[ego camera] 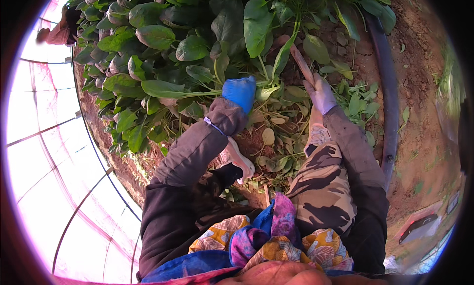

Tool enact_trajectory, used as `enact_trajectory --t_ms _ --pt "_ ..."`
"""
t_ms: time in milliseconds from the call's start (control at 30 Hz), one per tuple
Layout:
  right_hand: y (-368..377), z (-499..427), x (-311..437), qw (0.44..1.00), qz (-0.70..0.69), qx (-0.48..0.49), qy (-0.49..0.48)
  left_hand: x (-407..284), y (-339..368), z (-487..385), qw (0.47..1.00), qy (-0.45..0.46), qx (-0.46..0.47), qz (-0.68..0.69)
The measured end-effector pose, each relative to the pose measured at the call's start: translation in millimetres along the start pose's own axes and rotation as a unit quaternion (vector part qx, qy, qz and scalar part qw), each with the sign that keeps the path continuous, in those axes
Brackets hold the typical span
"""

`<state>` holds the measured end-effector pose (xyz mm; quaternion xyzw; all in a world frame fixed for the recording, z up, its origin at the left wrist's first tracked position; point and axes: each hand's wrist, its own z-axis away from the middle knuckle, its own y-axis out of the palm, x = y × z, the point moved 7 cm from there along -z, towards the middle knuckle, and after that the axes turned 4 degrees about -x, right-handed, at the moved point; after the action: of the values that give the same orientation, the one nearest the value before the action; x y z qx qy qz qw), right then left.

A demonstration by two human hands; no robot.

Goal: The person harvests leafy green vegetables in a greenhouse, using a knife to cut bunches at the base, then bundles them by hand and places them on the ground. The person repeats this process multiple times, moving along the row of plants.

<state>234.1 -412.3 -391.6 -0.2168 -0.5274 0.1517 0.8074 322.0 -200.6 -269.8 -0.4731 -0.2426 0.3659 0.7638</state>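
Note:
My left hand (240, 93), in a blue glove, is closed around the lower stems of a leafy green plant that looks like spinach (256, 25). Its stems and leaves fan out from both sides of the fist. My right hand (321, 94), in a pale purple glove, grips the wooden handle (301, 62) of a hand tool. The handle slants up and left towards the plants, where leaves partly cover the tool's head, so its kind is unclear. Loose and yellowed leaves (268, 136) lie on the soil below both hands.
A dense bed of plants (148, 44) fills the upper left. A dark hose (387, 81) runs along the soil at right, beside a pile of picked leaves (357, 103). My shoes (239, 161) stand near the stems. Another person (59, 33) is at the far upper left, by the plastic greenhouse wall (44, 137).

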Motion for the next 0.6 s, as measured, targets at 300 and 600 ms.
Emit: enact_trajectory --t_ms 300,600 --pt "-0.8 7.0 -28.2 0.942 -0.278 0.008 0.187 -30.4 -35.8 22.2 0.984 0.122 -0.050 0.121" --pt "-7.3 21.4 -21.4 0.969 -0.208 -0.039 0.127 30.3 -63.5 136.6 0.964 0.075 -0.110 0.229"
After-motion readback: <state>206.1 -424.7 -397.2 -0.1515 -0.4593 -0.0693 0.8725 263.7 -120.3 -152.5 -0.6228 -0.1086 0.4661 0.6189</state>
